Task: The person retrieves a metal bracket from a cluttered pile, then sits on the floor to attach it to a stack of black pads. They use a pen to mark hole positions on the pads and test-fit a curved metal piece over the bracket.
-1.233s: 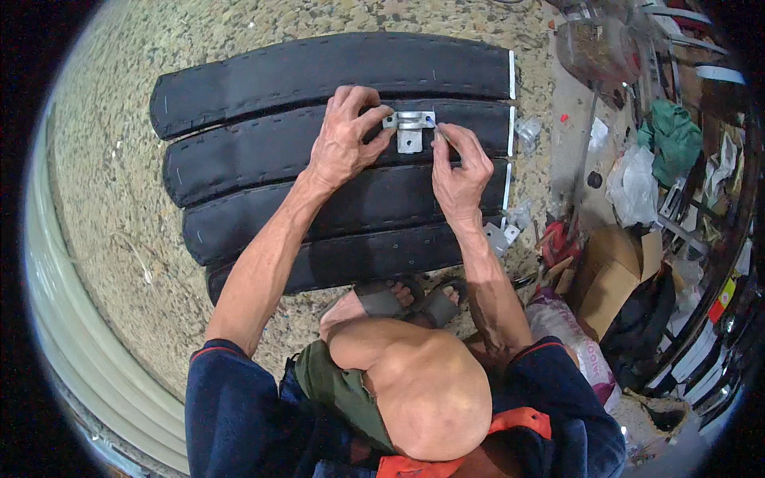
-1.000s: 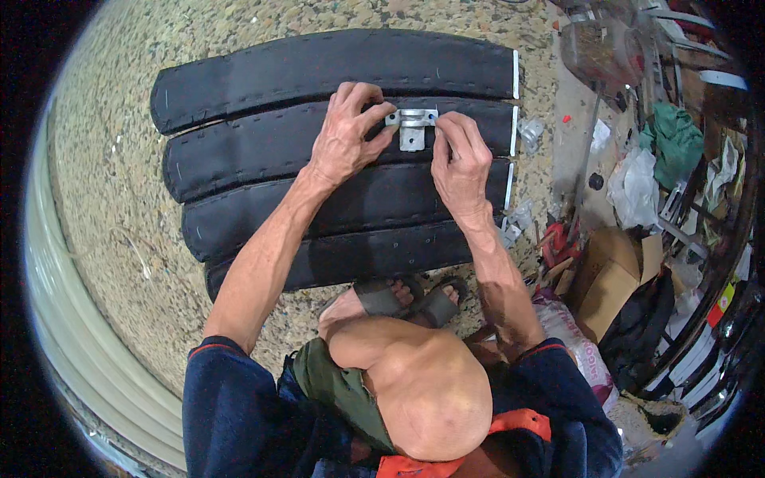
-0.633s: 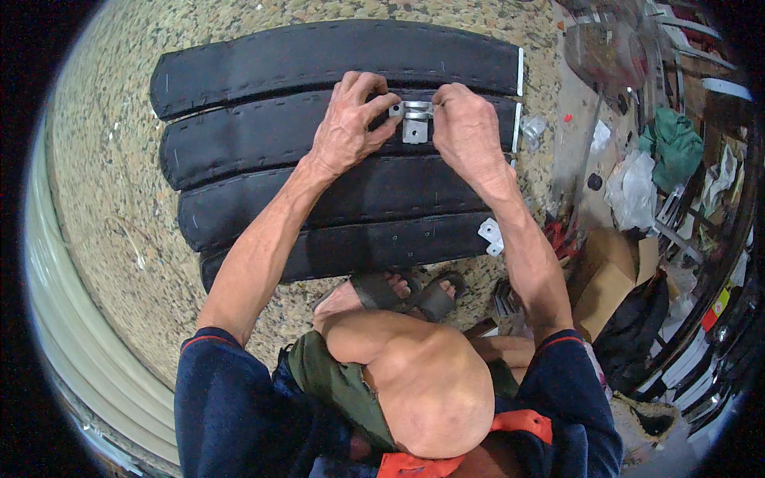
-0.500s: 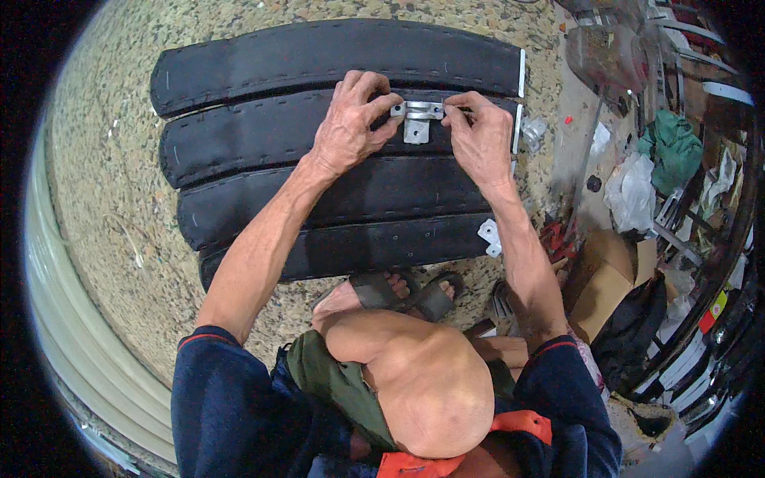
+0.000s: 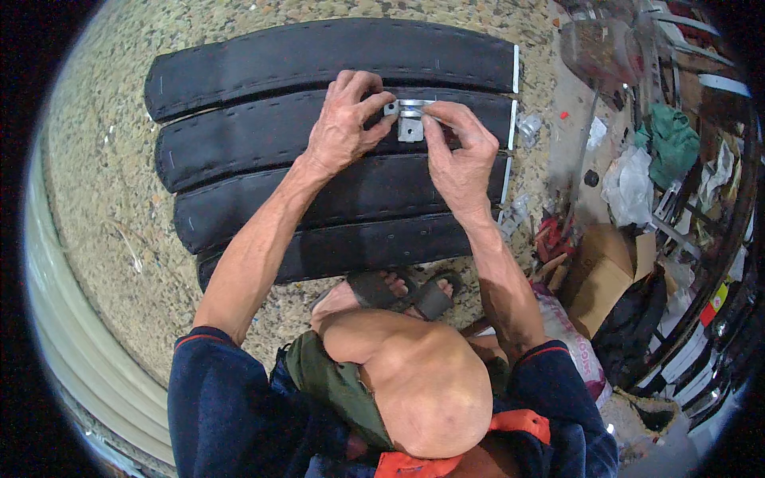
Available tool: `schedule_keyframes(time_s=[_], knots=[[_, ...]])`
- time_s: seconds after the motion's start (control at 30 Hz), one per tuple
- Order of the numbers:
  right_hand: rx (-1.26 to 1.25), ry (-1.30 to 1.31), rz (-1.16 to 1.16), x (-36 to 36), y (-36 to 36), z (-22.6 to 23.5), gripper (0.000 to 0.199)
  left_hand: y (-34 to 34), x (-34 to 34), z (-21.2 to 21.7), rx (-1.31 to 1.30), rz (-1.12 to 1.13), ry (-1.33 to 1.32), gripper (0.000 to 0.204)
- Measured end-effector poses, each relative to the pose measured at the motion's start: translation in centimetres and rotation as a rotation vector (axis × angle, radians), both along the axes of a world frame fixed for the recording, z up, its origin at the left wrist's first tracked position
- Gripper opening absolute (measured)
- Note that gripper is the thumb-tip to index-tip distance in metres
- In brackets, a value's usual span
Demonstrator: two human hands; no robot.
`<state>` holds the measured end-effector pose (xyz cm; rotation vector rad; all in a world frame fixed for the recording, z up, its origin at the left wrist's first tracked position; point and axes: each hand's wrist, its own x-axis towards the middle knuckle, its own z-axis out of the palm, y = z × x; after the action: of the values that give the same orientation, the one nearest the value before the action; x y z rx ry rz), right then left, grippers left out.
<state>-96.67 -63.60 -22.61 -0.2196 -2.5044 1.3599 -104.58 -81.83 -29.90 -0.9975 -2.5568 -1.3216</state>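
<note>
So here's where I'm at: squatting on the speckled concrete floor point(image 5: 103, 207) with four long black padded strips point(image 5: 335, 48) laid side by side in front of me, long axes running left to right. The small silver metal bracket point(image 5: 409, 118) sits on the second strip from the far side point(image 5: 239, 143), toward its right half, a flat bar lying across with a little tab hanging down toward me, so it's kind of T-shaped.

My left hand point(image 5: 341, 131) comes in from the left, fingers curled together, with the thumb and index tip pinching the bracket's left end. My right hand point(image 5: 458, 155) comes in from the right and nearer side, index finger laid along the top bar, thumb tucked under near the tab. So both hands are clamped on the same bracket, one per end, and the bracket lies straight ahead between my fingertips. The bar's long axis lines up with the strip's long axis. Neither hand is really nearer; they're both touching it.

Other stuff: another little metal bracket point(image 5: 527, 127) lies on the floor just past the strips' right ends. My sandalled foot point(image 5: 402, 291) is right at the nearest strip's edge. Off to the right there's a cardboard box point(image 5: 602, 271) and a pile of rags and clutter.
</note>
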Motion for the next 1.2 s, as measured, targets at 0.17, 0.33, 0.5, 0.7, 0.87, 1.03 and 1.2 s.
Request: schedule_keyframes(time_s=[0.17,0.33,0.5,0.7,0.87,1.03,1.2], knots=[[0.011,-0.008,0.06,-0.8,-1.2,-1.0,0.009,0.0,0.0,-0.1,0.003,-0.007,-0.008,0.032],[0.033,-0.001,0.087,-1.1,-1.3,-2.1,0.011,-0.1,0.0,0.1,-0.008,-0.009,-0.017,0.035],[0.178,0.112,0.146,-1.4,-1.6,-2.6,0.013,-0.2,0.0,0.1,-0.012,-0.008,-0.013,0.037],[0.373,0.099,0.247,-2.2,-2.1,-1.3,0.011,-0.2,0.0,0.0,-0.022,-0.013,-0.006,0.039],[0.532,-0.026,0.319,-3.5,-2.1,-0.4,0.009,-0.3,0.0,-0.2,-0.026,-0.02,-0.017,0.04],[0.191,-0.186,0.158,-4.0,-1.9,-0.7,0.009,-0.3,-0.1,-0.2,-0.025,-0.017,-0.013,0.04],[0.061,-0.051,0.017,-1.5,-1.9,-0.8,0.008,-0.2,0.0,-0.3,-0.016,-0.011,-0.028,0.038]])
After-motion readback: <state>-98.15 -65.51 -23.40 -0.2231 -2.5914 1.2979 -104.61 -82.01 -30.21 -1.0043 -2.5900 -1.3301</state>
